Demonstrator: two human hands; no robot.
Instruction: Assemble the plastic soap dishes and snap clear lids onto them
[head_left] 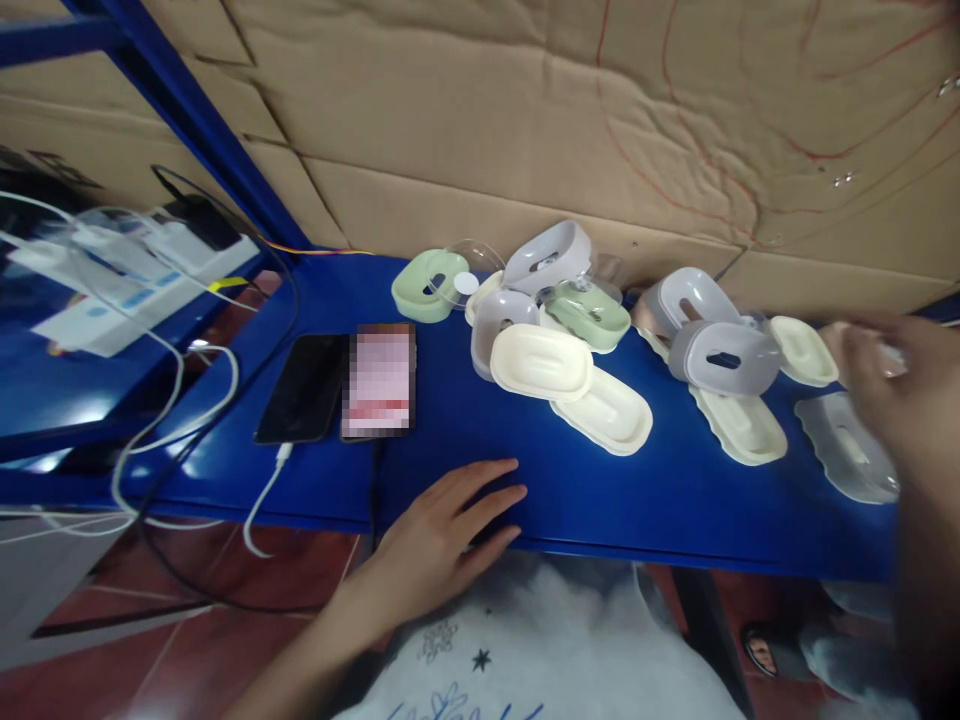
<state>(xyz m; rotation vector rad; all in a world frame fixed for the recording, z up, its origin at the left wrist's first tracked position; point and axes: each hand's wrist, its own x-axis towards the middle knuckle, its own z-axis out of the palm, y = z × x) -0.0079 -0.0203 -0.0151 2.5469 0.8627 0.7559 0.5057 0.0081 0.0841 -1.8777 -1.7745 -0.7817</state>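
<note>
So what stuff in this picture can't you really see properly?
- Head view: the right hand is smeared by motion blur, so whether it grips anything cannot be told.
- The second phone has its screen pixelated, so what it shows is unreadable.
- The grey tray under that hand is blurred.
- The white cables run off the left edge.
- The left hand lies flat on the blue table, plainly seen.

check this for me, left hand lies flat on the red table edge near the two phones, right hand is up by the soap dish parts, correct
Not quite: the head view shows the table is blue, not red. The left hand does lie flat on its edge near the two phones, and the right hand is by the soap dish parts.
</note>
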